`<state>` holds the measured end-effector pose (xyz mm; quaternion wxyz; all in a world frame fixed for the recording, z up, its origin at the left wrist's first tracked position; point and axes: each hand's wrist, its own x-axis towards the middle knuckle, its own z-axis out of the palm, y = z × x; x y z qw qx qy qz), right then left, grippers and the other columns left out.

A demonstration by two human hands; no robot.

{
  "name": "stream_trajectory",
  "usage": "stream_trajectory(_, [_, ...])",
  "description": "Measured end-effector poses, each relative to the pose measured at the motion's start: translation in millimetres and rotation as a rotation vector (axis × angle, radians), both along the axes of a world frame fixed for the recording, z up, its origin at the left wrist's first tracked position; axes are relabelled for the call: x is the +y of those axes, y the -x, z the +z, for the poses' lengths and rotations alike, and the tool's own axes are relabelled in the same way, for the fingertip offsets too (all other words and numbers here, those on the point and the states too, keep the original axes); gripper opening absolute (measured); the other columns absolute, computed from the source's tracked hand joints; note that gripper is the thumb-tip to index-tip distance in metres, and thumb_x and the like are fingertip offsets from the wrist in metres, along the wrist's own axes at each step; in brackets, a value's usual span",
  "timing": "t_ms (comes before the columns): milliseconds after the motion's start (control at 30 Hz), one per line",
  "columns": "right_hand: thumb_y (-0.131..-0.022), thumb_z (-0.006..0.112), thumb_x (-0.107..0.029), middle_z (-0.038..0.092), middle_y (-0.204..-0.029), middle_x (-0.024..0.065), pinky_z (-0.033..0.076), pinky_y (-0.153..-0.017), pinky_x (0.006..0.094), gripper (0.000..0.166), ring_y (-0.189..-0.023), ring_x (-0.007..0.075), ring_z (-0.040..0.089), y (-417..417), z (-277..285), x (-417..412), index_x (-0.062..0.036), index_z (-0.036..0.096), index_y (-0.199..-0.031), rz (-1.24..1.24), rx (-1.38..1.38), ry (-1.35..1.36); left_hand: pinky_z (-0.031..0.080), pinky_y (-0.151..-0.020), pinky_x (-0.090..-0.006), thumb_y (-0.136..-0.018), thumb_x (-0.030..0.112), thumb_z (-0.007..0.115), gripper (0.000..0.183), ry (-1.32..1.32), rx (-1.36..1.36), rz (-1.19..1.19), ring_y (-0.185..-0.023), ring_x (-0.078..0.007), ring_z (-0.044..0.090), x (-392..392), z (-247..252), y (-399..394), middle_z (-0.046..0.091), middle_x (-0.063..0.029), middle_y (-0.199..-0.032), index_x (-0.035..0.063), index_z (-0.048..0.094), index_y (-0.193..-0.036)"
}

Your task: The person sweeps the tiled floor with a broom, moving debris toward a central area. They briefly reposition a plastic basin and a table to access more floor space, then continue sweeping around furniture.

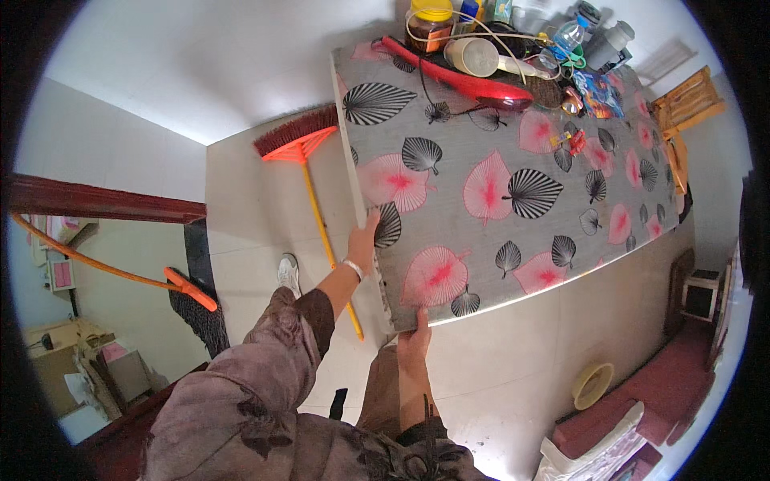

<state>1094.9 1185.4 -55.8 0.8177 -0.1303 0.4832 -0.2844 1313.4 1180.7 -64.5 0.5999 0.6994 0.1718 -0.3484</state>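
Observation:
A table [457, 234] covered with a grey cloth printed with pink and black leaves stands before me. My left hand [362, 245], with a pale bracelet at the wrist, grips its left edge, thumb on top. At the near left corner my right hand [415, 338] holds the front edge, thumb above and the other fingers hidden beneath. Along the table's far side lie a long glossy red object [463, 81], a cream dipper-like object [475, 57], a yellow-lidded jar [428, 30], and a plastic bottle [568, 37]. Small red and yellow items [574, 142] rest farther in.
An orange broom [313, 198] lies left of the table, partly behind my left arm. A mop [189, 291] leans by the doorway. A wooden chair [689, 108] stands beyond the right end; a yellow basin [592, 385] sits beside a dark red bench [662, 379].

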Motion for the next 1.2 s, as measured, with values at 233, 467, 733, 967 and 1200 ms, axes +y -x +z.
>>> stream_trajectory(233, [-0.084,0.050,-0.033,0.048,-0.111,0.0084,0.040,-0.083,0.0342,0.045,-0.100,0.0198,0.048,1,8,-7,-0.0004,0.042,-0.114,0.065,0.017,0.029,0.040,-0.077,-0.0313,-0.071,0.057,0.055,0.075,-0.056,-0.090,-0.024,-0.088,-0.0243,0.052,-13,11,6,0.057,-0.0157,-0.095,-0.0090,0.047,-0.107])
stream_trajectory(467, [-0.084,0.047,-0.041,0.043,-0.082,0.0046,0.040,-0.069,0.0286,0.040,-0.073,0.0155,0.045,38,41,0,-0.0043,0.038,-0.097,0.318,0.946,0.217,0.042,-0.077,-0.0325,-0.074,0.049,0.058,0.084,-0.145,0.062,-0.171,-0.083,-0.0237,0.052,22,11,-5,0.049,-0.0123,-0.099,-0.0008,0.014,-0.126])
stream_trajectory(733, [-0.074,0.058,-0.009,0.044,-0.076,0.0100,0.037,-0.068,0.0317,0.019,-0.071,0.0219,0.043,-217,121,-51,-0.0010,0.047,-0.086,0.922,0.651,1.571,0.043,-0.069,-0.0331,-0.074,0.020,0.060,0.047,-0.401,-0.038,-0.053,-0.073,-0.0232,0.053,194,-53,-21,0.055,-0.0089,-0.077,0.0009,0.038,-0.111])
stream_trajectory(967, [-0.073,0.058,-0.028,0.047,-0.101,0.0207,0.032,-0.083,0.0447,0.044,-0.096,0.0365,0.041,-463,55,-122,0.0023,0.044,-0.102,0.968,0.922,2.162,0.043,-0.070,-0.0333,-0.074,0.018,0.059,0.048,-0.327,0.110,0.181,-0.075,-0.0230,0.054,285,-94,-63,0.056,-0.0113,-0.082,0.0005,0.036,-0.113])
stream_trajectory(1200, [-0.071,0.058,-0.034,0.039,-0.109,0.0206,0.027,-0.088,0.0492,0.057,-0.100,0.0375,0.035,-485,16,-123,0.0011,0.038,-0.112,0.989,1.112,2.260,0.043,-0.072,-0.0311,-0.075,0.015,0.058,0.046,-0.270,0.193,0.285,-0.078,-0.0206,0.053,309,-124,-109,0.055,-0.0109,-0.086,0.0004,0.036,-0.113])
